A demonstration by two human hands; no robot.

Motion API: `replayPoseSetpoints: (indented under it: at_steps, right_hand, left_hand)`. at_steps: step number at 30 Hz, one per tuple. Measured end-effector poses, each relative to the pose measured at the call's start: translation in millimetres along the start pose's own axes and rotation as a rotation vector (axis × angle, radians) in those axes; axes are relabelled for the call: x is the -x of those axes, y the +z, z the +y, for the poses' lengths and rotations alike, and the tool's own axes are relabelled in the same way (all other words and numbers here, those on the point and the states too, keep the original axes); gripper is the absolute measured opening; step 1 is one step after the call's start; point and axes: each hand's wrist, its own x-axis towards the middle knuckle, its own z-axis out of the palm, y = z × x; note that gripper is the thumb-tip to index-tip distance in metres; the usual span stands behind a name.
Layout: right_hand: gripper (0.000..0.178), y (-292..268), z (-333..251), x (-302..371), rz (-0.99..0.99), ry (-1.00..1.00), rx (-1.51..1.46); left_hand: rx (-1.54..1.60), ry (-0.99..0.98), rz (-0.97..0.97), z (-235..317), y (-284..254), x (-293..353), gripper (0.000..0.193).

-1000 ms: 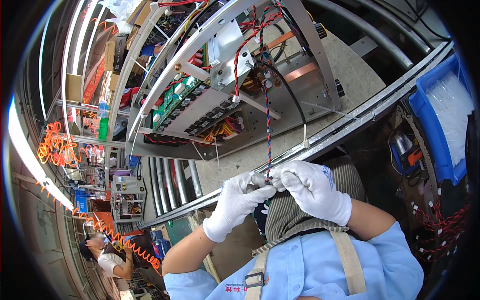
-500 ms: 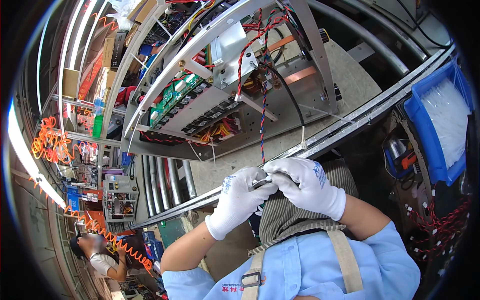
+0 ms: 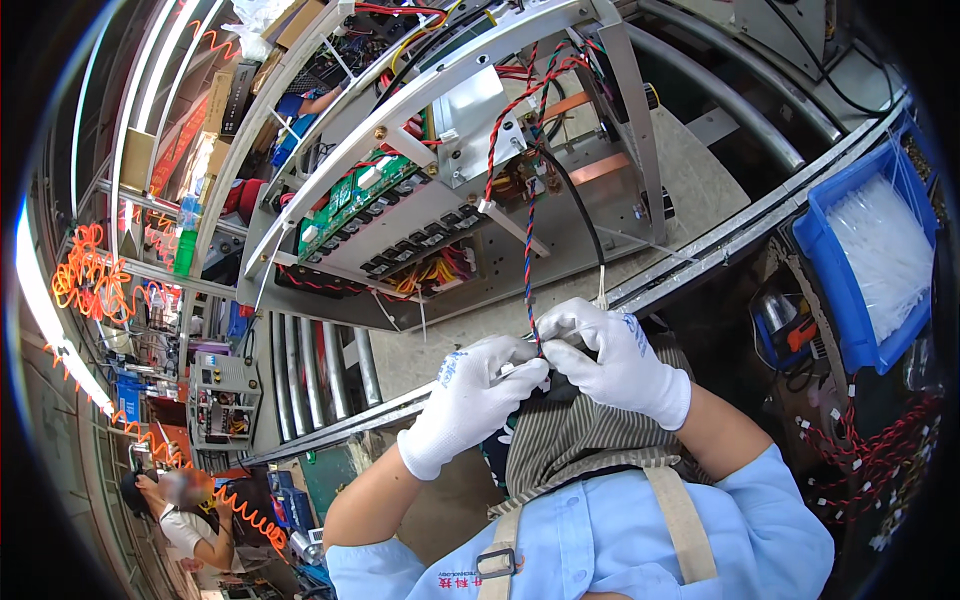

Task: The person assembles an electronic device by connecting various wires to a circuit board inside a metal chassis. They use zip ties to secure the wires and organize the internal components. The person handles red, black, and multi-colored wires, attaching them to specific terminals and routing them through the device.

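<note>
My left hand (image 3: 470, 398) and my right hand (image 3: 618, 364), both in white gloves, meet fingertip to fingertip in front of my apron. Between them they pinch the lower end of a twisted red, blue and black cable (image 3: 528, 265), which hangs out of an open metal chassis (image 3: 450, 290). A small white piece, perhaps a connector, shows at the fingertips; the fingers cover most of it. Inside the chassis are a green circuit board (image 3: 365, 200), a silver metal box (image 3: 475, 125) and other wires. A black cable (image 3: 585, 205) with a pale end hangs beside my right hand.
On the right, a blue bin (image 3: 850, 270) holds clear plastic strips, with red wire bundles (image 3: 870, 460) below it. Steel rollers (image 3: 320, 375) run beside the chassis. Orange coiled hoses (image 3: 90, 275) hang at left, where another person (image 3: 185, 515) works farther off.
The fingertips have shifted slightly lower and now close round the cable's end. The small white piece sits lower between them. The whole view has turned a little.
</note>
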Motion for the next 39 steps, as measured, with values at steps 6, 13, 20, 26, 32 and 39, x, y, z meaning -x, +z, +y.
replayPoseSetpoints:
  at_steps: [6,13,20,26,32,39]
  right_hand:
    - [0.023,-5,2,-2,0.035,0.053,-0.038]
    - [0.022,10,10,18,0.227,0.166,-0.333]
    - [0.024,23,-4,21,0.366,0.135,-0.319]
    - [0.024,25,-4,19,0.408,0.028,-0.298]
    - [0.029,17,-4,22,0.432,0.061,-0.056]
    - [0.032,13,-7,26,0.37,0.03,-0.111]
  left_hand:
    - [0.154,-0.125,0.026,6,6,-4,0.021]
    - [-0.122,0.315,0.137,-3,17,-2,0.015]
    - [-0.102,0.379,0.251,-4,25,6,0.01]
    - [0.025,0.358,0.163,-14,34,11,0.008]
    - [-0.075,0.761,0.147,6,23,20,0.007]
    - [0.656,0.271,0.039,8,33,1,0.016]
